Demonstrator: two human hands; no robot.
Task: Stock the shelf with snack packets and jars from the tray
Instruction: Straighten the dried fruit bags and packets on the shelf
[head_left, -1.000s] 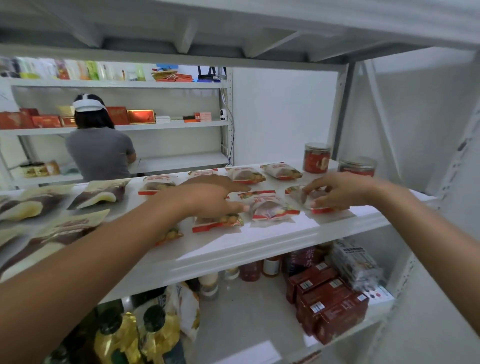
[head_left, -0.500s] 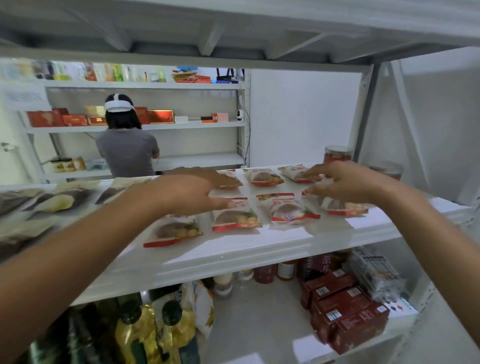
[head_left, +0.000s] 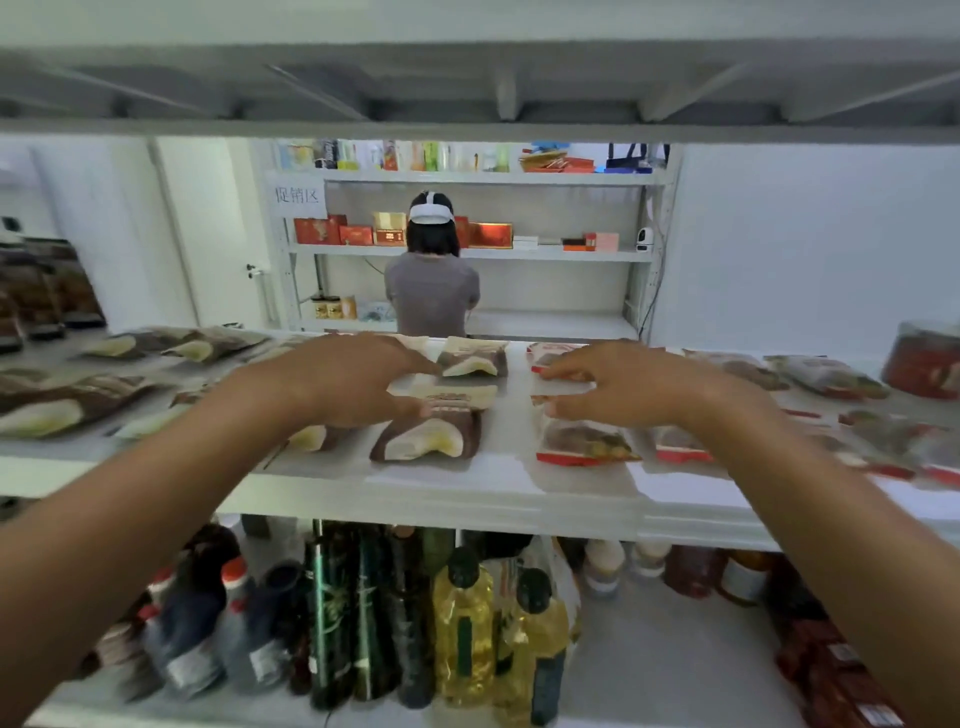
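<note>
Both my hands reach over the white shelf (head_left: 509, 493). My left hand (head_left: 343, 379) lies palm down with fingers spread over the brown snack packets (head_left: 426, 434), its fingertips near a second brown packet (head_left: 472, 358). Palm down as well, my right hand (head_left: 618, 382) has its fingertips on a clear red-edged packet (head_left: 558, 374); another red-edged packet (head_left: 587, 444) lies just in front of it. Neither hand grips anything. More red-edged packets (head_left: 826, 374) lie to the right, and a red jar (head_left: 924, 358) stands at the far right. No tray is in view.
Brown packets (head_left: 67, 400) fill the shelf's left side. The shelf below holds oil bottles (head_left: 467, 623), dark bottles (head_left: 358, 613), small jars (head_left: 602, 566) and red boxes (head_left: 841, 670). A person (head_left: 431, 280) stands with their back turned at a far shelf unit. The upper shelf's underside (head_left: 478, 88) hangs close overhead.
The view has swung left along the shelf. Both hands have moved left from the red-edged packets; my left hand is now over the brown packets, my right at the leftmost red-edged ones.
</note>
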